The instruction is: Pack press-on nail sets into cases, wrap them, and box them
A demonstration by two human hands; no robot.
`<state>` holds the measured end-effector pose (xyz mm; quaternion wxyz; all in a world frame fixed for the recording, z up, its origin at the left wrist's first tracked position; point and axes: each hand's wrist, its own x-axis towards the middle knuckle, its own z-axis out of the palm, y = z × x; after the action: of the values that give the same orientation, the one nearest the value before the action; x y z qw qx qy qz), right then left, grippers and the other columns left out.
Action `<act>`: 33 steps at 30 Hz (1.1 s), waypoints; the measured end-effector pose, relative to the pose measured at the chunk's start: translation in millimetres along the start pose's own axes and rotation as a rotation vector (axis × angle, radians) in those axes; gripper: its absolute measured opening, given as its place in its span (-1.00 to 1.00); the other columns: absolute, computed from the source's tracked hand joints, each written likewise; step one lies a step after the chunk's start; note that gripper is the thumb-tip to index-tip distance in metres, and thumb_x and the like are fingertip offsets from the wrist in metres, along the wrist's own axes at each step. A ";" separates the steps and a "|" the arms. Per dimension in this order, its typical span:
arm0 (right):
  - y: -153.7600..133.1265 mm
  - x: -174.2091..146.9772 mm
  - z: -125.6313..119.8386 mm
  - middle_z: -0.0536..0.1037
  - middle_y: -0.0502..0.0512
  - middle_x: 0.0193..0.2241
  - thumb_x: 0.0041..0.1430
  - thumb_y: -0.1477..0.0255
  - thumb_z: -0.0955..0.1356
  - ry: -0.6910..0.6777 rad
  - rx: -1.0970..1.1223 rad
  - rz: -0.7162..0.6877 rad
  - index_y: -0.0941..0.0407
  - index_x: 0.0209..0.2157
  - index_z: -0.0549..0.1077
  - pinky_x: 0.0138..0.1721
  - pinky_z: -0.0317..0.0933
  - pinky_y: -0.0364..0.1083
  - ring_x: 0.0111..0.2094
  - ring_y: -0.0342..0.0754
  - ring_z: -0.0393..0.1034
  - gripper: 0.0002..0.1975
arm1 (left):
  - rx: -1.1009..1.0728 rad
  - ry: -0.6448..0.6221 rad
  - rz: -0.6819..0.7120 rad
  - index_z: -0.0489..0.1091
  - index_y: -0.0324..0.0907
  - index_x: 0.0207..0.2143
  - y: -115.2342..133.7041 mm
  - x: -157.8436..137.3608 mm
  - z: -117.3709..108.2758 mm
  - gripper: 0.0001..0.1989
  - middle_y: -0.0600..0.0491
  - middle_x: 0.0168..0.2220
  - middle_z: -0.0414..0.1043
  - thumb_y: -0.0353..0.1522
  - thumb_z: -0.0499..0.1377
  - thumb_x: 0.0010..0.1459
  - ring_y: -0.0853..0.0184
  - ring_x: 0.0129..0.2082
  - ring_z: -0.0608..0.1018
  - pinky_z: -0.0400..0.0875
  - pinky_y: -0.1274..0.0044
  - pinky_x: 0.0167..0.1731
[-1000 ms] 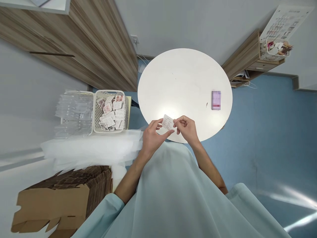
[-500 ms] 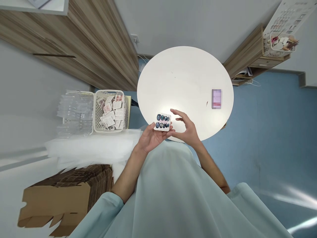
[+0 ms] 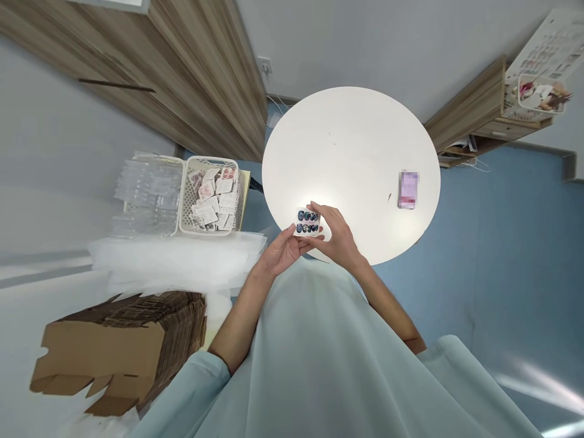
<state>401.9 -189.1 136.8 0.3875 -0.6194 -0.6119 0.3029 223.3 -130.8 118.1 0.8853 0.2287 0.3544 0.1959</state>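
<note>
A small white card of press-on nails (image 3: 307,222), with two rows of dark, glossy blue-green nails, is held face up over the near edge of the round white table (image 3: 356,134). My left hand (image 3: 280,250) grips its left and lower side, thumb on the edge and fingers beneath. From the right, my right hand (image 3: 338,238) closes round the same card, fingers at the upper edge and thumb at the lower one. Its fingers cover the card's upper right corner.
A blurred purple-pink pack (image 3: 408,190) lies on the table's right side. To the left stand a white basket (image 3: 185,210) of small cards and clear plastic trays (image 3: 152,188). White wrapping sheets (image 3: 173,261) and stacked brown cardboard boxes (image 3: 104,353) are nearer me.
My right hand has closed from a wide spread onto the card's right side. The card has tilted slightly, and the whole view has shifted a little.
</note>
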 end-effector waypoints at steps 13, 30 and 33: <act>119.0 32.4 127.0 0.48 0.21 0.24 0.22 0.53 0.49 -0.220 -0.239 0.225 -0.03 0.51 0.06 0.27 0.32 0.20 0.27 0.21 0.33 -0.07 | 0.521 0.571 0.238 0.54 -0.22 -0.01 -16.6 26.1 -118.4 -0.44 -0.14 -0.05 0.63 -0.10 0.45 0.01 0.15 -0.07 0.65 0.51 0.23 0.11; 86.8 43.0 144.7 0.40 0.28 0.33 0.30 0.29 0.48 -0.089 -0.320 0.159 0.00 0.51 0.07 0.33 0.26 0.33 0.35 0.27 0.27 -0.13 | 0.504 0.586 0.375 0.53 -0.18 0.04 36.3 -38.3 -184.7 -0.51 -0.13 -0.03 0.64 -0.13 0.38 0.12 0.12 0.01 0.66 0.53 0.21 0.15; 61.2 57.1 148.7 0.40 0.29 0.34 0.33 0.21 0.46 -0.043 -0.315 0.092 0.03 0.50 0.07 0.32 0.26 0.33 0.34 0.26 0.28 -0.15 | 0.543 0.648 0.473 0.53 -0.18 0.02 56.3 -53.3 -212.4 -0.54 -0.13 -0.04 0.64 -0.14 0.35 0.14 0.14 -0.01 0.66 0.55 0.25 0.12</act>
<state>311.5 -113.1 13.7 0.2582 -0.6933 -0.6309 0.2338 24.8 -55.4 40.6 0.5687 0.4528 0.5886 0.3536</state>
